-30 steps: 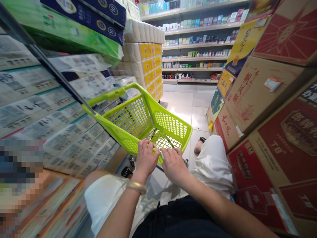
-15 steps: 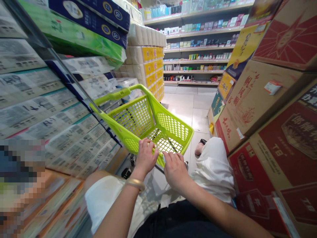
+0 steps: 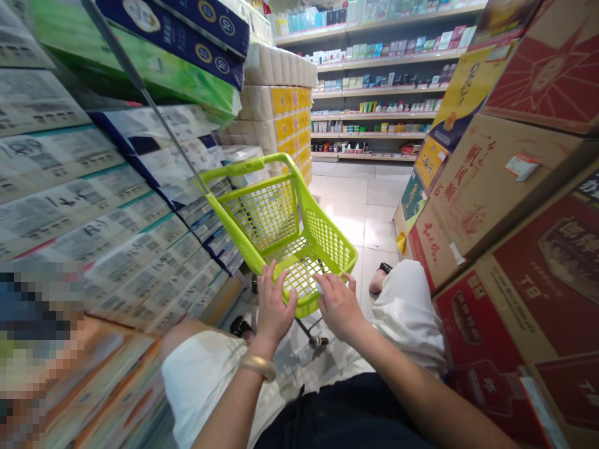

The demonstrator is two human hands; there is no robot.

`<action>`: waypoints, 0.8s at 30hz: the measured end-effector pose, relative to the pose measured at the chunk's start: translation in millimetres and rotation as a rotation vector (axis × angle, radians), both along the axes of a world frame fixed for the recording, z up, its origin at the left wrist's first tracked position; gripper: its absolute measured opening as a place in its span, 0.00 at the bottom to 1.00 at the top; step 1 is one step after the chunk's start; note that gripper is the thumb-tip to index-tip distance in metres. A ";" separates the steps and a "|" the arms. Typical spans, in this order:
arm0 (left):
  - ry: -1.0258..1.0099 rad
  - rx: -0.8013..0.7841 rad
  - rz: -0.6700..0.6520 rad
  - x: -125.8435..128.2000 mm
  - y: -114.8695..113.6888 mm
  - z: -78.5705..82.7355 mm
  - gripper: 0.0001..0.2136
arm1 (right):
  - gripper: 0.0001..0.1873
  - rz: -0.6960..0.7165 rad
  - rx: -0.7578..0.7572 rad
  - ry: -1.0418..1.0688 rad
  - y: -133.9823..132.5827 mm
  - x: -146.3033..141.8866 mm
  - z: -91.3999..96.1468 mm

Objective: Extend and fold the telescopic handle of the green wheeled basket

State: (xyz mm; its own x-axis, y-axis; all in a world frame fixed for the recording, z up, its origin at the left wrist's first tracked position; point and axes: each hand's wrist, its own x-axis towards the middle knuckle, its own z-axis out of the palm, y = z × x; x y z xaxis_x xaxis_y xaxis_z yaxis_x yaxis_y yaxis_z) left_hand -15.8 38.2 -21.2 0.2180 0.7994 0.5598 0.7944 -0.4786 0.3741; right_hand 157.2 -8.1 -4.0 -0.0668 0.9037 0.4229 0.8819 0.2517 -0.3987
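Note:
A bright green shopping cart basket (image 3: 327, 240) with lattice sides is in front of my knees, its near end towards me. My left hand (image 3: 276, 305) is at the near left corner of the basket, fingers spread and slightly bent. Over the near right rim lies my right hand (image 3: 339, 302), with its fingers apart and curved towards the inside. A small pale spot shows by its index finger, too small to name. The lattice floor of the basket is visible, and a caster wheel (image 3: 318, 342) shows below.
Stacked white packages (image 3: 135, 249) line the left side, with tissue packs (image 3: 278, 100) beyond. Cardboard cartons (image 3: 505, 181) are piled along the right. Product shelves (image 3: 374, 90) stand at the back across a tiled floor (image 3: 346, 199). A thin pole (image 3: 171, 128) slants at the left.
The basket has turned, its near end swinging left and its back edge shifting right. My hands have loosened on the rim, the left fingers spreading and the right hand moving slightly right.

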 end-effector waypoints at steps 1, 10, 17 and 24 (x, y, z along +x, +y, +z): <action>0.011 -0.001 -0.001 2.4 -2.6 -2.9 0.17 | 0.26 -0.006 -0.008 -0.012 1.7 -3.0 0.3; 0.096 -0.013 0.001 0.5 -2.7 -4.4 0.15 | 0.19 0.124 -0.015 -0.080 3.7 -36.0 0.1; 0.049 -0.009 -0.033 -0.6 -3.5 -2.6 0.12 | 0.19 -0.003 0.007 -0.059 11.9 8.8 -2.5; 0.040 0.000 -0.011 1.9 -4.3 -5.1 0.10 | 0.17 0.066 -0.009 -0.083 4.6 -27.8 0.2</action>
